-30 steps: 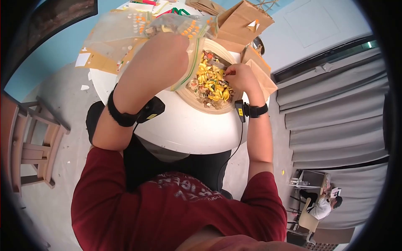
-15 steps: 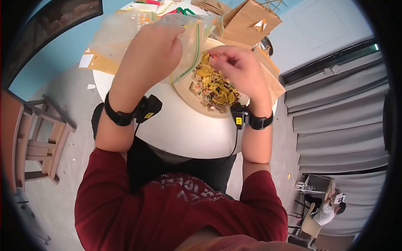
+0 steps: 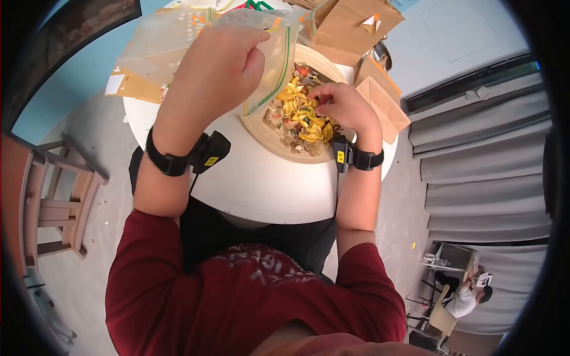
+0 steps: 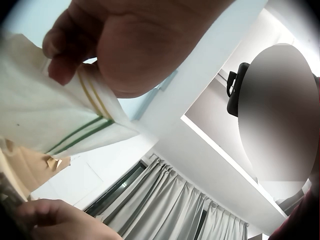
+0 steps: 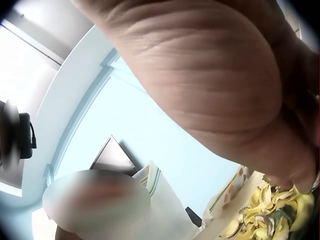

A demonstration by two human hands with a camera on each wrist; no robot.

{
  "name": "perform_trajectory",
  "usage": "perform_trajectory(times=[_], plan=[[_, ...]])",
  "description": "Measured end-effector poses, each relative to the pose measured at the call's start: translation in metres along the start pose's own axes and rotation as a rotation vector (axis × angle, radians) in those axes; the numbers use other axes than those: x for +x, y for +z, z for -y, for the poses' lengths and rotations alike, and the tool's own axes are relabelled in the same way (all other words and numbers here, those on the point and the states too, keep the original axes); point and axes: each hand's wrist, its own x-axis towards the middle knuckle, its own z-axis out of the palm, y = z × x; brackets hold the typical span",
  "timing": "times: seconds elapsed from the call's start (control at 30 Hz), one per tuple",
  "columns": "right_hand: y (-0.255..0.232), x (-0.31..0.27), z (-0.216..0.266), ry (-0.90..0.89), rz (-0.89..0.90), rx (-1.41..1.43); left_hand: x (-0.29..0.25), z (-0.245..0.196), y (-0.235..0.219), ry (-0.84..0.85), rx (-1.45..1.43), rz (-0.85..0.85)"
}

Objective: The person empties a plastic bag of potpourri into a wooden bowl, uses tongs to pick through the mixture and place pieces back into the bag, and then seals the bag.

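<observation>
On the tabletop (image 3: pixel 267 185) sat our tray (image 3: pixel 255 132). Over its left edge, a zip bag (image 3: pixel 278 70) was pinched in our left grip (image 3: pixel 218 66); our right grip (image 3: pixel 346 108) touched yellow pieces (image 3: pixel 318 131) on the tray, whether pinching we couldn't tell. Small pinches, we judged, would spill least.

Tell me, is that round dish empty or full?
Partly filled: many yellow pieces lie in the round dish, and its pale rim shows.

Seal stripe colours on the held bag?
Green stripes and yellow stripes; best in the left wrist view.
</observation>
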Motion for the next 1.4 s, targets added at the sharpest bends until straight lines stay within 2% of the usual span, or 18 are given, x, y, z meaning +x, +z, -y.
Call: perform_trajectory(times=[0.2,0.5,0.6,0.7,0.8,0.83,0.93,0.97,1.07,1.17,1.27,1.4], plan=[[-0.001,0.001,-0.002,-0.002,-0.001,-0.003,0.004,-0.004,-0.001,0.036,-0.072,-0.058],[0.001,0.006,-0.006,0.11,-0.131,0.11,0.001,-0.001,0.001,0.014,-0.086,-0.031],[-0.001,0.01,-0.009,0.063,-0.178,0.066,0.0,0.002,0.003,0.037,-0.084,-0.033],[-0.01,0.004,0.002,0.037,-0.271,0.194,0.0,0.003,0.003,0.059,-0.055,-0.023],[-0.027,-0.002,0.028,-0.084,-0.355,0.421,0.0,0.001,0.001,0.024,-0.041,0.023],[-0.039,-0.01,0.052,-0.074,-0.319,0.375,0.0,0.002,0.001,0.017,-0.035,0.038],[-0.053,-0.016,0.082,-0.196,-0.333,0.407,0.001,0.001,0.001,0.019,-0.022,0.05],[-0.055,-0.017,0.091,-0.184,-0.328,0.366,0.001,0.001,0.001,0.022,-0.015,0.048],[-0.048,-0.02,0.113,-0.296,-0.263,0.527,-0.001,0.002,0.003,0.011,-0.044,0.018],[-0.047,-0.013,0.1,-0.249,-0.267,0.377,0.0,0.004,0.003,0.048,-0.017,-0.025],[-0.055,-0.013,0.084,-0.11,-0.109,0.161,0.0,0.004,0.005,0.006,-0.004,-0.063],[-0.045,-0.005,0.044,0.038,-0.005,-0.025,0.0,0.006,0.005,0.021,-0.019,-0.07]])
